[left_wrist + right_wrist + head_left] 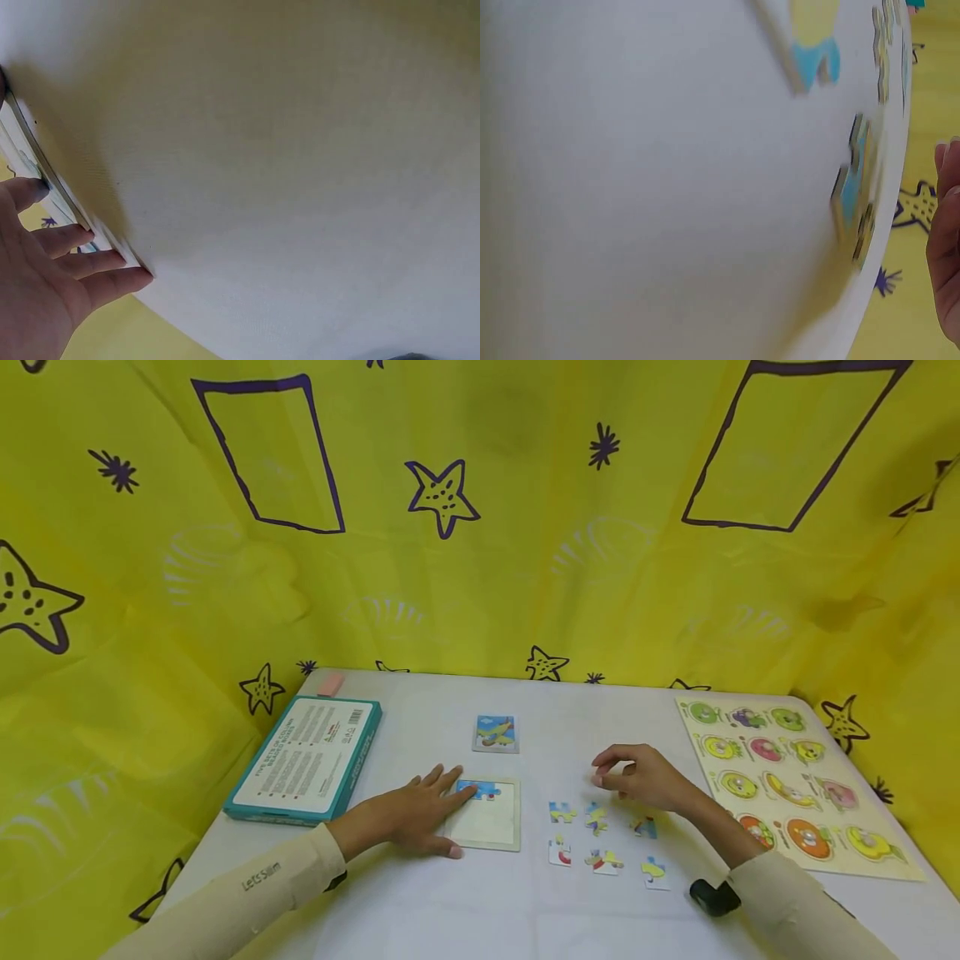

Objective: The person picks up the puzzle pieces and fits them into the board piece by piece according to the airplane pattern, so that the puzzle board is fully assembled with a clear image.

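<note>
My left hand (pixel 423 810) lies with fingers spread at the left side of a square wooden puzzle tray (pixel 495 837). Its index finger touches the blue puzzle pieces (pixel 491 788) fitted along the tray's top edge. In the left wrist view, fingertips (pixel 124 281) rest on the white surface. My right hand (pixel 637 774) hovers above several loose puzzle pieces (pixel 604 861), its fingers loosely bent, with nothing seen between them. In the right wrist view, only part of that hand (pixel 946 247) shows at the right edge, beyond some pieces (pixel 851 187).
Behind the tray lies a small airplane picture (pixel 496 733). A teal-edged box (pixel 303 760) is at the left, a pink block (pixel 331 683) behind it. On the right lies a fruit-and-vegetable board (pixel 795 785). Yellow patterned cloth (pixel 495 593) hangs behind the white table (pixel 465 918).
</note>
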Demonstrator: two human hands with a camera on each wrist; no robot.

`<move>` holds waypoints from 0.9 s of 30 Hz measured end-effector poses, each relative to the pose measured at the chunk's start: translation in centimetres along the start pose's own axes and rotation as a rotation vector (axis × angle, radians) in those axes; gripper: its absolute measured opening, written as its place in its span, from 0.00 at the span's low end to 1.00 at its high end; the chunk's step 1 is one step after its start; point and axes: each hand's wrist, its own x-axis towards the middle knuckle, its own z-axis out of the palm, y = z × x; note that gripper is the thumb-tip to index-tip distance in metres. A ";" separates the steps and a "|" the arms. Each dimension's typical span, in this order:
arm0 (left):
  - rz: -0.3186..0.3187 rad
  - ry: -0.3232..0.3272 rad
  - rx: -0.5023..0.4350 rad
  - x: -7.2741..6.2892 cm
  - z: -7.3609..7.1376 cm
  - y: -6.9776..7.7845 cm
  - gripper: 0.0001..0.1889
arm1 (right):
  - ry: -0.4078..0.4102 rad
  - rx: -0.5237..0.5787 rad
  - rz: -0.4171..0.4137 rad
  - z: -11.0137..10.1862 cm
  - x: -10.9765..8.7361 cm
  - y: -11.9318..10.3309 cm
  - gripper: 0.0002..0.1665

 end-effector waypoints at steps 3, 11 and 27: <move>0.004 0.005 0.003 0.0 0.0 0.0 0.50 | 0.028 -0.009 0.006 -0.9 -0.8 0.6 0.16; -0.001 0.004 -0.005 -0.1 -0.1 0.2 0.50 | 0.096 -0.015 0.026 -2.9 -2.4 2.1 0.16; 0.003 0.008 -0.026 -0.1 0.0 0.0 0.50 | 0.116 -0.218 0.131 -2.3 -2.7 3.0 0.23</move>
